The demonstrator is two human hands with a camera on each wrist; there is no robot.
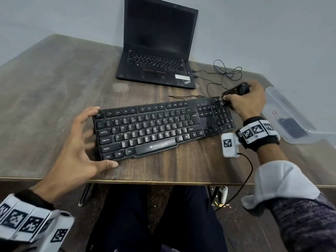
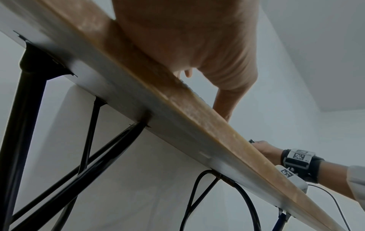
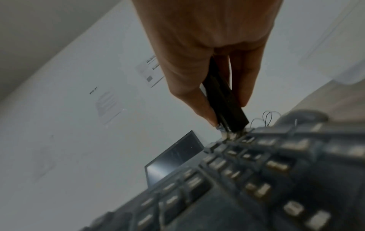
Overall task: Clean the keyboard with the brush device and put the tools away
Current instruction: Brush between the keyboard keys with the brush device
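Observation:
A black keyboard (image 1: 160,127) lies across the wooden table (image 1: 54,91) near its front edge. My left hand (image 1: 80,142) spans the keyboard's left end, fingers spread, thumb at the front corner and index finger at the back corner by Esc. My right hand (image 1: 245,102) grips a black brush device (image 1: 236,91), whose tip touches the keys at the far right top corner of the number pad. In the right wrist view the brush device (image 3: 223,100) is pinched between thumb and fingers, its tip on the blurred keyboard (image 3: 256,171).
An open black laptop (image 1: 158,48) stands behind the keyboard, with thin cables (image 1: 225,71) looping to its right. A clear plastic box (image 1: 291,117) holding a dark item sits at the table's right edge. The left wrist view shows the table edge (image 2: 197,112) and its black legs.

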